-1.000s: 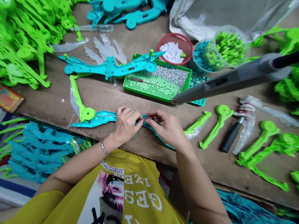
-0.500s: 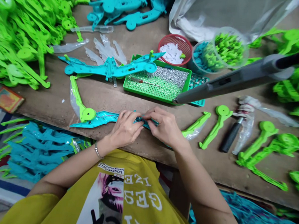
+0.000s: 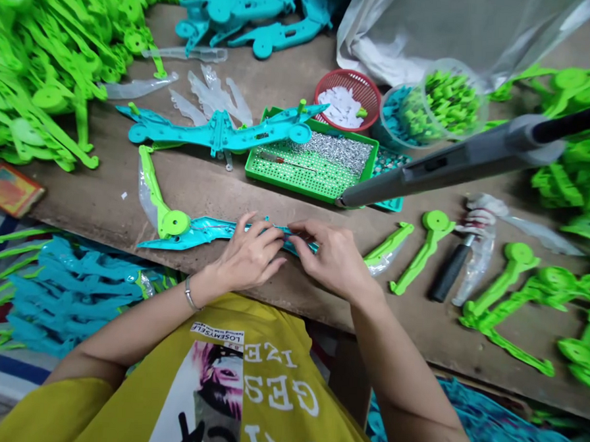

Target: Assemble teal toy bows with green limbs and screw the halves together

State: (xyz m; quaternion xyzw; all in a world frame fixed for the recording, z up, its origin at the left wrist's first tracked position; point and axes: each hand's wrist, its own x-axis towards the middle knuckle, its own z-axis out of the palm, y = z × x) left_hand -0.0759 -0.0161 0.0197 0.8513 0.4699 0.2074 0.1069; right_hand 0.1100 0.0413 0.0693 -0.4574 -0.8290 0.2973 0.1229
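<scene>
- Counter (image 3: 102, 204): worn brown board surface, front edge running just above the person's yellow shirt; loose plastic parts cover most of it.
- Teal part (image 3: 200, 230): long flat moulded piece lying near the front edge of the counter, with a green arm (image 3: 160, 204) pinned to its left end.
- Left hand (image 3: 248, 255): resting on the middle of the teal part, fingertips pinched together on it.
- Right hand (image 3: 335, 259): just beside the left hand, fingertips pressed down on the same teal part; the two hands almost touch.
- Green tray (image 3: 308, 162): behind the hands, holding small silver hardware; a second teal assembly (image 3: 220, 133) lies with one end over the tray's left rim.
- Red basket (image 3: 348, 98) with white pieces, next to a clear tub (image 3: 442, 100) of green pieces, behind the tray.
- Grey tool (image 3: 456, 163): hangs over the right side of the counter, tip near the tray.
- Green pile (image 3: 46, 56): far left of the counter.
- Below the counter edge, at left: a heap of teal parts (image 3: 73, 295).
</scene>
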